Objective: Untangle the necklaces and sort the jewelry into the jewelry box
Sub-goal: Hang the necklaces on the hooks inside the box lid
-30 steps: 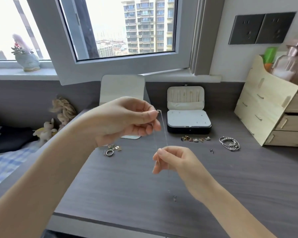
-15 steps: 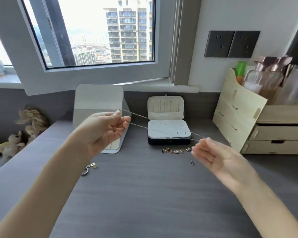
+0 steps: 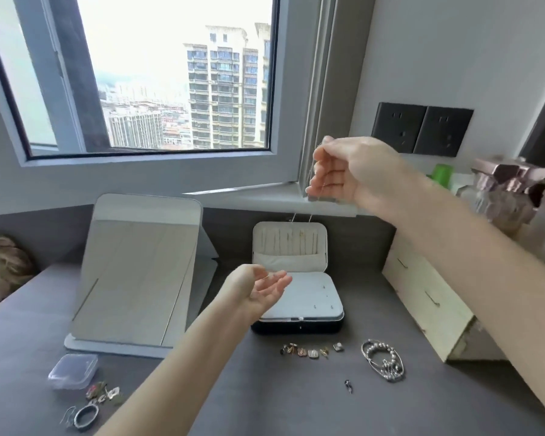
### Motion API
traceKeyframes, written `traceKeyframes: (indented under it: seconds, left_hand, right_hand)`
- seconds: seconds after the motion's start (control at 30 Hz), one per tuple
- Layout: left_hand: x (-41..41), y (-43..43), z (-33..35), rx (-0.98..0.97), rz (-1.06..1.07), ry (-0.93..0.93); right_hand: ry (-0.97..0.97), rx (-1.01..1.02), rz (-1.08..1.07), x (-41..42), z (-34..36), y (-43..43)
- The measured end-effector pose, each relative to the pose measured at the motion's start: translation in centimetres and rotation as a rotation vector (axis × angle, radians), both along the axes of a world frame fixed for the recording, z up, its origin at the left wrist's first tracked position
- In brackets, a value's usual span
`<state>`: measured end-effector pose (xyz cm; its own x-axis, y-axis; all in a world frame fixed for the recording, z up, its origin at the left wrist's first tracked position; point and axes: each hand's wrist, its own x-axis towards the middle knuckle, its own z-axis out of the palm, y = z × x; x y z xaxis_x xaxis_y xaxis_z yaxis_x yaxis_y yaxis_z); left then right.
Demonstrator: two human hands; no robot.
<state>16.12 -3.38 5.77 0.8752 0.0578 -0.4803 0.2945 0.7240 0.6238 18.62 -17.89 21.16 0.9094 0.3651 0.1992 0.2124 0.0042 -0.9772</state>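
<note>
One jewelry box [image 3: 299, 327] stands open on the bench [image 3: 265, 398]. Above it the right hand [image 3: 343, 171] is raised and pinches one thin necklace [image 3: 310, 217], whose two strands hang toward the lid. The left hand [image 3: 258, 291] is palm-up with relaxed fingers at the box's left edge; whether the chain touches it I cannot tell. In front of the box lie six small earrings [image 3: 312, 352]; to their right is one bracelet bundle [image 3: 383, 360].

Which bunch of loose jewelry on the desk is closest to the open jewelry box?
The row of small earrings just in front of the jewelry box; the bracelets lie farther right, the rings far left.
</note>
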Motion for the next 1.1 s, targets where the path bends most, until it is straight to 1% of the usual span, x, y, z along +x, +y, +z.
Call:
traceKeyframes:
  seconds: [0.03, 0.07, 0.1, 0.2, 0.23, 0.27, 0.33, 0.47, 0.6, 0.7, 0.77, 1.1]
  left_hand:
    - [0.8, -0.4, -0.2, 0.083, -0.005, -0.008]
    - [1.5, -0.8, -0.4, 0.236, -0.007, -0.031]
    - [2.4, -1.1, -0.7, 0.469, 0.000, -0.082]
    - [5.0, -1.2, -2.6, 1.396, 0.112, -0.380]
    - [5.9, -1.0, -3.3, 1.648, 0.172, -0.485]
    - [6.8, -0.9, -4.1, 1.830, 0.189, -0.560]
    - [8.1, -0.6, -5.4, 2.019, 0.202, -0.636]
    - [9.2, -0.6, -6.7, 2.206, 0.172, -0.619]
    - [9.7, -0.9, -7.2, 2.294, 0.174, -0.548]
    - [9.6, -1.2, -7.3, 2.282, 0.241, -0.516]
    - [9.6, -1.3, -7.2, 2.255, 0.282, -0.547]
    - [9.5, -1.0, -7.0, 2.104, 0.322, -0.586]
  right_hand:
    - [-0.034, -0.063, -0.010, 0.7, 0.5, 0.5]
    - [-0.068, -0.124, -0.017, 1.4, 0.9, 0.9]
    - [-0.098, -0.182, -0.025, 2.1, 1.3, 1.2]
    - [-0.155, -0.339, -0.063, 4.1, 1.6, 1.6]
    - [-0.176, -0.389, -0.082, 4.8, 1.6, 1.6]
    - [-0.196, -0.436, -0.098, 5.4, 1.5, 1.5]
    - [-0.232, -0.508, -0.118, 6.6, 1.2, 1.3]
    - [-0.276, -0.557, -0.139, 8.5, 0.9, 1.2]
    - [-0.300, -0.540, -0.139, 10.3, 0.5, 2.0]
    - [-0.305, -0.509, -0.130, 11.4, 0.2, 3.0]
    - [-0.309, -0.496, -0.119, 12.0, 0.1, 3.6]
    - [-0.294, -0.518, -0.096, 13.5, -1.3, 4.2]
